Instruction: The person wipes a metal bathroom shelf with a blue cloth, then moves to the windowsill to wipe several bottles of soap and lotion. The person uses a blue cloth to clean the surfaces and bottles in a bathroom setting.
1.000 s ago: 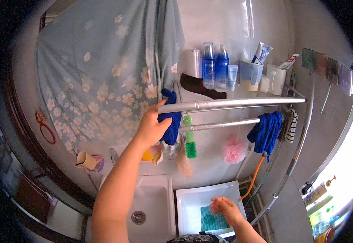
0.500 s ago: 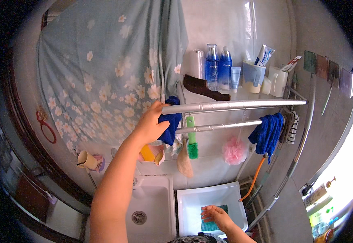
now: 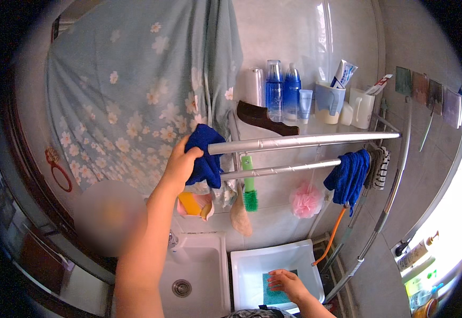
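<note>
My left hand (image 3: 180, 165) is raised with thumb and fingers closed round a dark blue cloth (image 3: 203, 161). The cloth is at the left end of the silver rails, partly over the lower rail's end (image 3: 284, 169) and beside the tip of the upper rail (image 3: 305, 141). Lower right, my right hand (image 3: 289, 286) hovers over a white basin (image 3: 241, 273), its fingers loosely bent and apart, holding nothing. A green textured patch (image 3: 267, 298) shows in the basin beneath it.
A second blue cloth (image 3: 349, 175) hangs on the rails' right part. Bottles (image 3: 274, 95), cups (image 3: 328, 106) and a brown comb (image 3: 268, 117) stand or lie on the shelf behind. Below hang a green brush (image 3: 249, 185) and pink puff (image 3: 306, 200). A white sink (image 3: 196, 286) adjoins the basin.
My left hand has moved a little left, drawing the blue cloth away from the upper rail's end, and more of the cloth shows. My right hand has hardly moved.
</note>
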### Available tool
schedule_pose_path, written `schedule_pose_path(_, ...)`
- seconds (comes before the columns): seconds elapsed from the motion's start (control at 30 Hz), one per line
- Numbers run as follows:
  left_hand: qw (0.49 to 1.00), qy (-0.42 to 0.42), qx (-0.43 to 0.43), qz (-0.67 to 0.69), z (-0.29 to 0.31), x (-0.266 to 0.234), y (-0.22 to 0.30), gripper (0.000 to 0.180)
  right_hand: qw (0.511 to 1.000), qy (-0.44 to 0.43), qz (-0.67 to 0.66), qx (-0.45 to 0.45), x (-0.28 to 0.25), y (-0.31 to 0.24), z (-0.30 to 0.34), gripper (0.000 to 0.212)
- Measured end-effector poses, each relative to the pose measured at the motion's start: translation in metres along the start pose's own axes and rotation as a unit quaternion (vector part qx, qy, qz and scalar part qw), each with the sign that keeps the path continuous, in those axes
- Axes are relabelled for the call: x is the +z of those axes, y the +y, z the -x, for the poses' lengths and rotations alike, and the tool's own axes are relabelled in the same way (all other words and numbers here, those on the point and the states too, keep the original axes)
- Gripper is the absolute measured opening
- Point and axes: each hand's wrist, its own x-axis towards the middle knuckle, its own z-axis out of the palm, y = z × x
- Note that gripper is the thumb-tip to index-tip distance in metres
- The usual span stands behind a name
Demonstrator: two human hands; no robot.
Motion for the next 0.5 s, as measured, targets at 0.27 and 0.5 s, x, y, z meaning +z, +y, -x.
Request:
schedule_pose_path(0.27, 0.941, -0.147, 0.162, -0.257, -0.015, 0.009, 0.003, 0.052, 1.0, 0.011, 0.002, 0.006, -0.003, 0.002, 0.002, 0.038)
schedule_pose_path(0.5, 0.95, -0.164, 0.157, -0.212, -0.013, 0.009, -0.001, 0.053, 1.0, -0.015, 0.01, 0.019, 0.009, 0.003, -0.001, 0.036)
